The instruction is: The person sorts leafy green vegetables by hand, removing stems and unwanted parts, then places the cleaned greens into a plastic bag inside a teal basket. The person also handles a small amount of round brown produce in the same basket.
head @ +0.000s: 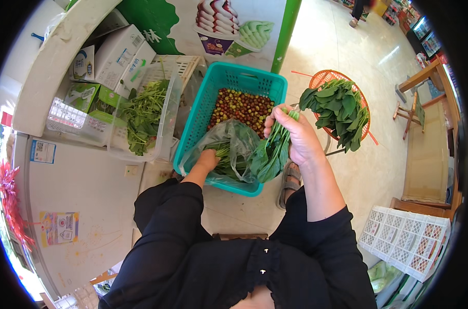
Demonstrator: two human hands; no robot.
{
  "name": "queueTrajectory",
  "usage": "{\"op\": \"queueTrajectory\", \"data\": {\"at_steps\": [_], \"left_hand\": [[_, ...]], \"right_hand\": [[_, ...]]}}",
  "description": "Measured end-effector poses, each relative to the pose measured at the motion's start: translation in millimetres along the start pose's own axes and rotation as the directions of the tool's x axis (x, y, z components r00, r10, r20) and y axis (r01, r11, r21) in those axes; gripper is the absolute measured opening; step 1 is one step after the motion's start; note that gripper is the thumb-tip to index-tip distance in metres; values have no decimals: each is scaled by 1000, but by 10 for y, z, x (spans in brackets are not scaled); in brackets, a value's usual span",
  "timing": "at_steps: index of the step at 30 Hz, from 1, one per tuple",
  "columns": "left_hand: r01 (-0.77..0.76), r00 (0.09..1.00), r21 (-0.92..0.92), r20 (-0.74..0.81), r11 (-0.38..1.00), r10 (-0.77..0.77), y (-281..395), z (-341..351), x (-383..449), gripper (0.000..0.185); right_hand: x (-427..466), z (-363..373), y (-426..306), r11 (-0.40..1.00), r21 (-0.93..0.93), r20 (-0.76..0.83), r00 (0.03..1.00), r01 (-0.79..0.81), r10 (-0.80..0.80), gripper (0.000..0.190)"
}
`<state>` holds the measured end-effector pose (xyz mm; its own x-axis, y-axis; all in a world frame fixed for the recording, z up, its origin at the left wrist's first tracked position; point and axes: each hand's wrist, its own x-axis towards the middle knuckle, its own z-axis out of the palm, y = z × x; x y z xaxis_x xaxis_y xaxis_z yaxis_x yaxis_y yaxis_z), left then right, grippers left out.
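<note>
My right hand point(296, 133) grips a bunch of leafy greens point(270, 156) by the stems, leaves hanging down towards me. Below and left of it, my left hand point(207, 160) reaches into a clear plastic bag point(243, 135), its fingers around the stems of more greens point(234, 158); the fingertips are partly hidden. The bag rests in the near end of a teal plastic crate point(197, 104). At the crate's far end lie many small red and green fruits point(238, 106), which look like jujubes. More loose greens point(334, 104) are heaped on an orange woven seat or basket to the right.
Left of the crate, a clear plastic bin point(166, 119) holds trimmed greens point(145, 116). White cartons point(120, 58) stand behind it, above a white cabinet or appliance point(87, 185). A white plastic crate point(404, 235) is at the lower right. Another person's foot point(354, 22) shows far off.
</note>
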<state>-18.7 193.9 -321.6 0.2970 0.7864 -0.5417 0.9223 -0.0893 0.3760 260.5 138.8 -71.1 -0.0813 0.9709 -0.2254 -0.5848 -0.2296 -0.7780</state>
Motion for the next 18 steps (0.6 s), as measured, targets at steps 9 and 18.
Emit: {"op": "queueTrajectory", "data": {"at_steps": [9, 18], "left_hand": [[67, 997, -382, -5, 922, -75, 56, 7, -49, 37], [-28, 960, -672, -224, 740, -167, 221, 379, 8, 42]], "right_hand": [[27, 6, 44, 1000, 16, 29, 1000, -2, 2, 18], [-7, -8, 16, 1000, -22, 13, 1000, -11, 11, 21]]}}
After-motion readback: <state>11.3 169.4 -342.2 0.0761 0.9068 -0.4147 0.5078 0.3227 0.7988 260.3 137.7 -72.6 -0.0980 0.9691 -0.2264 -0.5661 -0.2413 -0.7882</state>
